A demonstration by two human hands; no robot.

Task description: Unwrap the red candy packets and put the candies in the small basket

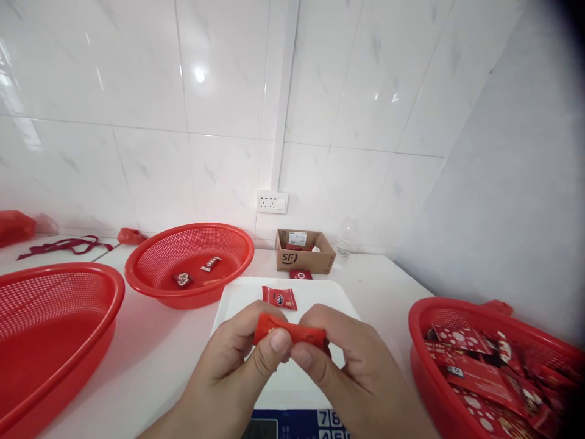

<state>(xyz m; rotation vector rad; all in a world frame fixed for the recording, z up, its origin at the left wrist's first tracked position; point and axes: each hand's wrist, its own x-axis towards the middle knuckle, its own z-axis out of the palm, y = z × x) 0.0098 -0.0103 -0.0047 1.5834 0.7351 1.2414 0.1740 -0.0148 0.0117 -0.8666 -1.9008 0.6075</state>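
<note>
Close in front of me, my left hand [247,353] and my right hand [338,356] both pinch a small red packet [297,332]. Thumbs press on its near side and fingers curl behind, so much of it is hidden and its contents cannot be made out. The hands are over the white tray [322,292] of a weighing scale, whose blue keypad panel [297,424] shows below them. Just beyond my fingers, a red wrapped snack [280,297] lies on the tray.
At left stand two red plastic baskets, the nearer [59,360] and the farther [189,235], which has a few wrapped sweets inside. A full red basket [418,360] of red packets is at right. A cardboard box [304,262] and a clear bottle [348,238] stand by the wall.
</note>
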